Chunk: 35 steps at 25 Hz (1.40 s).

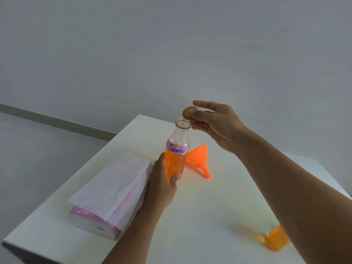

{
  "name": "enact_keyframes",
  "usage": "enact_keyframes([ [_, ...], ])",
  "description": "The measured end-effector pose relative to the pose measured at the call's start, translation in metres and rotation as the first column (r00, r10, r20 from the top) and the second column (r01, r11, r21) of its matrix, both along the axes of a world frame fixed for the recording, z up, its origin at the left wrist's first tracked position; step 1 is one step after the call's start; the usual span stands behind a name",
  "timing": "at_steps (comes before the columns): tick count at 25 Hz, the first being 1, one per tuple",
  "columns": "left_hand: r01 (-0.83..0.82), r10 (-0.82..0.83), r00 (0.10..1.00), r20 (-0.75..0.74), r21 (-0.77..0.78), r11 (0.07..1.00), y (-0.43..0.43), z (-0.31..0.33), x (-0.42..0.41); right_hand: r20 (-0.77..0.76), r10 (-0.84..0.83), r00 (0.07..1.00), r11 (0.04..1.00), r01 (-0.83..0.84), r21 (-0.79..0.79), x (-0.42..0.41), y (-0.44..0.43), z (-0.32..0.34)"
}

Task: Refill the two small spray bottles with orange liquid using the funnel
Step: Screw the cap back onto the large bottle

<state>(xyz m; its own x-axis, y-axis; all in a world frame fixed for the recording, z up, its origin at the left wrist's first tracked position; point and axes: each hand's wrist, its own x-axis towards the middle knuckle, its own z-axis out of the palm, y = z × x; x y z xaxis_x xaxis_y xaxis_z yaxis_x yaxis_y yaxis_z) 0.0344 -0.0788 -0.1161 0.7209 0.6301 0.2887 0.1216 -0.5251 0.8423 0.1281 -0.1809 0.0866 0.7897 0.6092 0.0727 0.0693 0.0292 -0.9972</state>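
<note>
While the left hand (162, 183) grips the big orange bottle (177, 149) and the right hand (215, 124) pinches its cap (188, 112), one small bottle (277, 239) toward the near right corner of the bench (209, 210) looks blurry, half hidden by the arm (285, 187).

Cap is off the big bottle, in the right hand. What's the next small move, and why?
Probably set the cap down on the table, freeing the right hand for the funnel, which lies on its side behind the bottle. The left hand grips the open bottle, but nothing can be poured until the funnel is picked up.
</note>
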Motion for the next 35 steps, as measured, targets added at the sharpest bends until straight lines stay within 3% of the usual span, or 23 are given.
enact_keyframes([
  [4,-0.006,0.006,1.000,-0.003,-0.010,1.000,-0.001,0.000,0.001,0.075,0.030,0.997,0.993,-0.022,-0.116,0.003,-0.001,-0.006],
  [7,-0.012,0.012,1.000,-0.023,0.000,1.000,-0.001,0.000,0.001,0.345,0.054,0.937,0.937,0.073,-0.343,0.001,0.000,-0.009],
  [10,0.000,0.001,1.000,-0.031,0.017,1.000,0.000,0.001,0.000,0.562,0.146,0.814,0.844,0.193,-0.500,-0.005,0.005,-0.003],
  [13,0.001,0.000,1.000,-0.030,0.028,1.000,0.000,0.002,0.000,0.737,0.366,0.569,0.725,0.322,-0.609,-0.011,0.013,0.012],
  [15,0.004,-0.003,1.000,-0.026,0.027,1.000,0.000,0.002,0.000,0.732,0.499,0.464,0.644,0.367,-0.672,-0.016,0.017,0.022],
  [17,0.009,-0.008,1.000,-0.025,0.027,1.000,0.001,0.002,0.000,0.714,0.551,0.432,0.603,0.386,-0.698,-0.019,0.022,0.025],
  [22,0.010,-0.008,0.999,-0.038,0.039,0.999,0.000,0.004,0.000,0.721,0.522,0.455,0.493,0.530,-0.691,-0.015,0.029,0.037],
  [24,0.009,-0.008,0.999,-0.050,0.038,0.999,0.001,0.003,0.001,0.647,0.600,0.471,0.466,0.451,-0.761,-0.011,0.025,0.046],
  [27,0.010,-0.008,0.998,-0.058,0.038,0.999,0.000,0.003,0.002,0.609,0.667,0.430,0.549,0.269,-0.791,-0.011,0.020,0.047],
  [29,0.008,-0.005,0.998,-0.065,0.039,0.999,0.000,0.004,0.002,0.670,0.629,0.394,0.604,0.294,-0.741,-0.010,0.021,0.038],
  [31,0.001,0.001,0.999,-0.052,0.038,0.999,0.001,0.002,0.003,0.696,0.620,0.362,0.597,0.357,-0.718,-0.014,0.025,0.030],
  [35,-0.006,0.006,0.999,-0.032,0.026,1.000,0.003,0.002,0.003,0.678,0.609,0.411,0.522,0.437,-0.733,-0.015,0.034,0.028],
])
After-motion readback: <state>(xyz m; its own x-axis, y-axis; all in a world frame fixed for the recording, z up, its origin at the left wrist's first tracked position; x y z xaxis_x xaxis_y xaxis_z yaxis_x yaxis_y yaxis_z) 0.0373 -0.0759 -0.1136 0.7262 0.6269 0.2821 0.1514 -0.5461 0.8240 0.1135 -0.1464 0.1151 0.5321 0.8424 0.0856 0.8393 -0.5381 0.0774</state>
